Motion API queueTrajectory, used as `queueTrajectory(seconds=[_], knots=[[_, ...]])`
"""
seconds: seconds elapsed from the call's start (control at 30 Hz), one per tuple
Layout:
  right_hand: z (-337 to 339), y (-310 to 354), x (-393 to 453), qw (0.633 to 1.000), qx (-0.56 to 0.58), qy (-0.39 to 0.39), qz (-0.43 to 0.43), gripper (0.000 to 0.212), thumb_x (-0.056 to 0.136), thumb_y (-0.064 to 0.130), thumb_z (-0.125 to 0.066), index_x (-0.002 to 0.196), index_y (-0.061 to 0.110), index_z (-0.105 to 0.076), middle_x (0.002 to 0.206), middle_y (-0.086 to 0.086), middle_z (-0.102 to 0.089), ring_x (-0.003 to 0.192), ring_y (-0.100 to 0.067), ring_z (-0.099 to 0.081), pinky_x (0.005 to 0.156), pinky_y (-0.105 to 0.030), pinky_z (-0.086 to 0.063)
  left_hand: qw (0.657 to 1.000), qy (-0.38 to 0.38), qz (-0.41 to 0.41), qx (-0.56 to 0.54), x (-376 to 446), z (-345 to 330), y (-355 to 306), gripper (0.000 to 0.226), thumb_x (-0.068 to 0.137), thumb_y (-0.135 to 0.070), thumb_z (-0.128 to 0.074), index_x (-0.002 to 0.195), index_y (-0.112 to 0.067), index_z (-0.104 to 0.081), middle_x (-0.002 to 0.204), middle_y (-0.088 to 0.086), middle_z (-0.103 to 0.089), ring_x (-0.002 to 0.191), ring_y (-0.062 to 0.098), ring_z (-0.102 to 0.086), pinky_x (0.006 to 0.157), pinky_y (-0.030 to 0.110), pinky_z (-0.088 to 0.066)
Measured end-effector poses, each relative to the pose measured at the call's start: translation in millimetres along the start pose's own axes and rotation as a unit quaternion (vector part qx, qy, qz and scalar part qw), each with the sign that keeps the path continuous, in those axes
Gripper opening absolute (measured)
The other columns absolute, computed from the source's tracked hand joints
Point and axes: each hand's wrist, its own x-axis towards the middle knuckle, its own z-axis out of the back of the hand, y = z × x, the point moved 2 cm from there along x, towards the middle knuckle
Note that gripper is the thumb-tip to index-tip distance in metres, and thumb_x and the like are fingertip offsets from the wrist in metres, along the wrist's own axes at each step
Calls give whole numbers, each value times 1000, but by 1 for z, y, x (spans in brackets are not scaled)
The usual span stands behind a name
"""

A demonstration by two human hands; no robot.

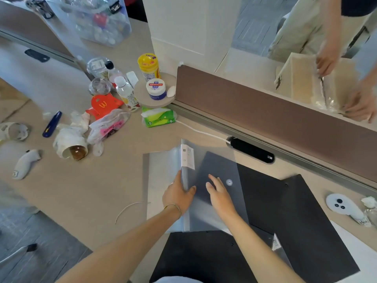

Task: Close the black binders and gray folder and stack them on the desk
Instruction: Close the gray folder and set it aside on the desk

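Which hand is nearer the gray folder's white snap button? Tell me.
Right. The right hand lies flat on the gray folder just left of the white snap button; the left hand grips the folder's spine farther left.

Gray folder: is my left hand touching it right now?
Touching. The head view shows the left hand holding the gray folder at its raised spine, thumb on one side, fingers on the other, with no gap.
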Motion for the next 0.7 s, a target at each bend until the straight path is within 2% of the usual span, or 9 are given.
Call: queueTrajectory(seconds=[0.1, 0.2, 0.27, 0.33, 0.43, 0.5, 0.57, 0.63, 0.7], knots=[[0, 2, -17, 999, 33, 10, 35, 47, 102, 36, -41, 148, 37, -37, 165, 5, -16, 150, -14, -19, 114, -31, -21, 999, -23, -24, 10, -12, 21, -2, 54, 91, -44, -56, 141, -35, -40, 95, -4, -70, 76, 22, -63, 64, 31, -50], [1, 2, -30, 997, 67, 11, 46, 44, 101, 34, -43, 145, 39, -41, 163, 7, -24, 149, -14, -24, 116, -32, -23, 998, -38, -43, -12, -28, 43, -6, 39, 90, -37, -55, 127, -37, -45, 86, -7, -67, 70, 18, -60, 58, 29, -46], [-2, 1, -36, 994, 96, 22, 44, 46, 101, 30, -45, 147, 35, -40, 160, 3, -31, 147, -15, -29, 118, -37, -26, 997, -50, -52, -24, -41, 59, -6, 42, 88, -38, -55, 129, -37, -45, 87, -4, -67, 76, 22, -64, 67, 36, -53], [-9, 2, -39, 990, 132, 33, 37, 50, 101, 23, -47, 150, 28, -37, 157, -3, -37, 143, -17, -35, 115, -35, -31, 996, -54, -72, -24, -53, 76, -4, 52, 84, -41, -53, 135, -37, -44, 95, -1, -71, 85, 28, -67, 78, 42, -56], [-22, 12, -43, 985, 166, 45, 22, 53, 102, 19, -47, 152, 25, -32, 153, -2, -43, 127, -13, -47, 101, -28, -36, 993, -56, -100, -1, -67, 107, -1, 40, 85, -34, -54, 125, -37, -50, 90, 0, -70, 82, 30, -67, 73, 38, -54], [-34, 20, -43, 982, 183, 43, 3, 53, 103, 23, -44, 154, 26, -27, 154, 1, -39, 138, -20, -40, 107, -32, -33, 990, -50, -133, -6, -75, 127, 0, 35, 86, -27, -54, 121, -34, -53, 86, -1, -68, 78, 27, -65, 69, 35, -52], [-46, 24, -41, 973, 222, 38, -43, 57, 103, 29, -44, 155, 31, -21, 158, -4, -34, 146, -27, -32, 117, -43, -28, 985, -31, -164, -41, -81, 144, 3, 29, 87, -20, -55, 115, -30, -57, 80, -5, -64, 71, 19, -61, 63, 28, -48], [-59, 26, -40, 959, 273, 39, -73, 59, 101, 31, -47, 154, 32, -22, 147, -4, -49, 135, -29, -47, 114, -50, -33, 978, -8, -193, -74, -84, 160, 8, 32, 87, -17, -58, 117, -29, -59, 86, -7, -64, 74, 15, -59, 65, 23, -46], [-71, 25, -35, 943, 319, 50, -85, 50, 101, 29, -49, 149, 31, -35, 126, -1, -63, 118, -26, -60, 105, -49, -44, 968, 6, -230, -97, -82, 176, 15, 42, 88, -18, -60, 128, -32, -55, 101, -8, -67, 87, 14, -63, 76, 28, -51]])
